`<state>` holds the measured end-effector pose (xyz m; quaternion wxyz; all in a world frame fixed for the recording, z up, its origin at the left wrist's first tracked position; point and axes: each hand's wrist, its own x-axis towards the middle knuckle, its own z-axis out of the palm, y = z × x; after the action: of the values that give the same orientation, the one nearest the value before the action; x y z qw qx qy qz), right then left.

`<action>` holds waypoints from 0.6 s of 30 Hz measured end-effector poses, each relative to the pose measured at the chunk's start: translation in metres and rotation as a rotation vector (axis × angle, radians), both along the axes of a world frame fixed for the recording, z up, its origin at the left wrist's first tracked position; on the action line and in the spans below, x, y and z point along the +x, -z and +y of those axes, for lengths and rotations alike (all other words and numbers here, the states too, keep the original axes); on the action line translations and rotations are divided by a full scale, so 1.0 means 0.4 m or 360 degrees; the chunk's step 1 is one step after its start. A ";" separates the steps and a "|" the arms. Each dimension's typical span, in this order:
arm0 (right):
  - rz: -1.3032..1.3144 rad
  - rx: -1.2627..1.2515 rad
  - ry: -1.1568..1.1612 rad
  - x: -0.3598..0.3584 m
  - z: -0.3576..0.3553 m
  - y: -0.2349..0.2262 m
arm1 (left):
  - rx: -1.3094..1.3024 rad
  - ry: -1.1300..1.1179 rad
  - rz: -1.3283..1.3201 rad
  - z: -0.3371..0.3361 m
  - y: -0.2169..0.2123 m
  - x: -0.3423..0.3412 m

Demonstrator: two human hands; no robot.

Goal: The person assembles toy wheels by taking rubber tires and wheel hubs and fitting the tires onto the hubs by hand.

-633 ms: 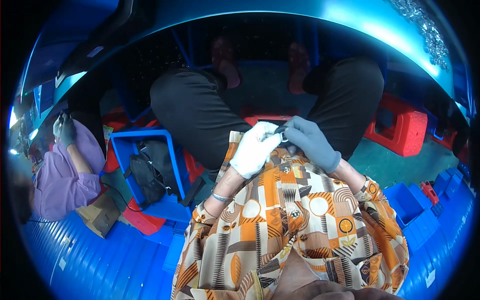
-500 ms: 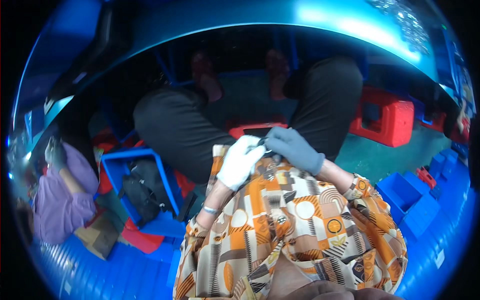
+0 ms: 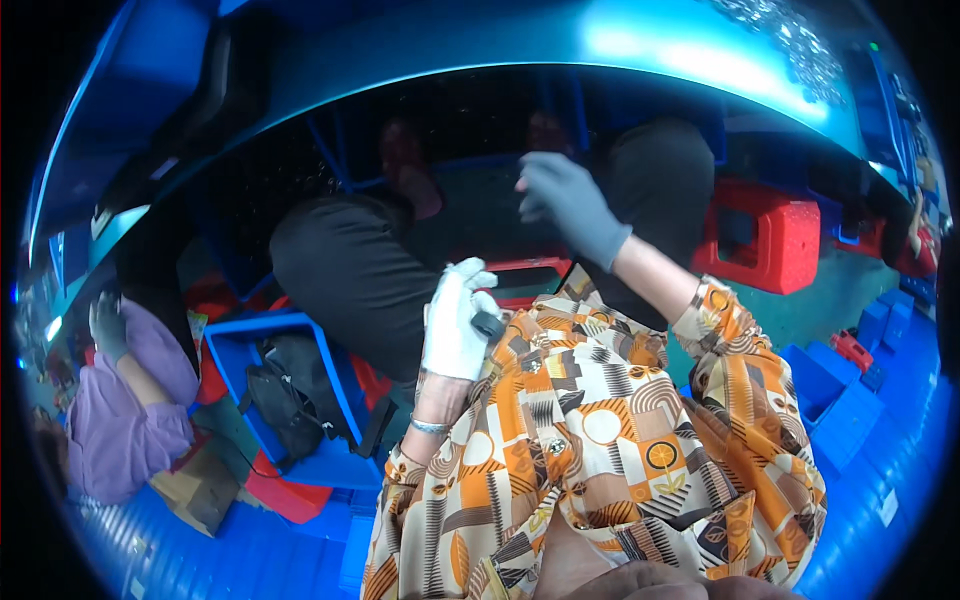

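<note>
My left hand, in a white glove, is closed around a small dark grey object held close to my chest, above my patterned orange shirt. My right hand, in a grey glove, is raised forward over my lap with fingers spread and nothing in it. Both hands hover above my black-trousered knees. What the small object is stays unclear.
A blue crate holding a black bag stands at my left. A red crate sits at the right. A person in a purple top with a gloved hand works at the far left. A blue curved surface arches overhead.
My hands were together at my chest; now the right hand has pulled away and reached forward, open. The left hand stays near my chest, holding the small object.
</note>
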<state>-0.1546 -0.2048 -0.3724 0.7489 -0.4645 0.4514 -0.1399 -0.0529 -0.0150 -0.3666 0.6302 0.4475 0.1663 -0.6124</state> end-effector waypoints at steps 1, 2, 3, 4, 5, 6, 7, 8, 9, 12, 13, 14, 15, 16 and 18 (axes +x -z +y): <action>0.0010 -0.0192 -0.0226 -0.015 0.028 -0.014 | 0.0039 -0.0023 -0.0015 -0.008 -0.009 0.002; -0.0033 -0.0749 -0.0367 -0.030 0.067 -0.009 | -0.0139 -0.0150 0.0141 -0.002 0.001 0.001; -0.0067 -0.0847 -0.0537 -0.042 0.105 -0.022 | -0.0150 -0.0175 0.0199 -0.004 0.004 0.003; -0.0219 -0.1278 -0.0718 -0.043 0.125 -0.044 | -0.0100 -0.0151 0.0181 -0.009 -0.001 0.006; -0.0114 -0.1331 -0.0941 -0.049 0.158 -0.075 | -0.0116 -0.0106 0.0182 -0.011 -0.007 0.008; -0.0160 -0.1539 -0.0968 -0.063 0.180 -0.068 | -0.0086 -0.0041 0.0201 -0.015 -0.015 0.009; -0.0094 -0.1685 -0.1087 -0.071 0.196 -0.068 | -0.0044 0.0018 0.0205 -0.016 -0.017 0.008; -0.0044 -0.1739 -0.1130 -0.078 0.209 -0.055 | -0.0001 0.0077 0.0206 -0.020 -0.020 0.006; 0.0018 -0.1792 -0.1175 -0.085 0.214 -0.047 | -0.0018 0.0128 0.0199 -0.026 -0.022 0.002; 0.0044 -0.1945 -0.1196 -0.092 0.208 -0.053 | -0.0037 0.0098 0.0255 -0.033 -0.032 0.004; 0.0061 -0.1957 -0.1210 -0.087 0.209 -0.056 | -0.0045 0.0135 0.0230 -0.028 -0.029 0.013; 0.0064 -0.1975 -0.1164 -0.081 0.209 -0.055 | -0.0168 0.0145 0.0326 -0.023 -0.021 0.025; 0.0085 -0.1946 -0.1230 -0.075 0.209 -0.053 | -0.0289 0.0156 0.0424 -0.023 -0.019 0.037; 0.0107 -0.1917 -0.1302 -0.075 0.207 -0.049 | -0.0170 0.0175 0.0341 -0.035 -0.043 0.030; 0.0025 -0.1985 -0.1171 -0.079 0.202 -0.041 | -0.0271 0.0255 0.0256 -0.041 -0.045 0.028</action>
<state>-0.1863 -0.1240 -0.3560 0.3400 -0.9281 0.1074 -0.1070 -0.0417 -0.0315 -0.3484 0.5997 0.3537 0.1273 -0.7064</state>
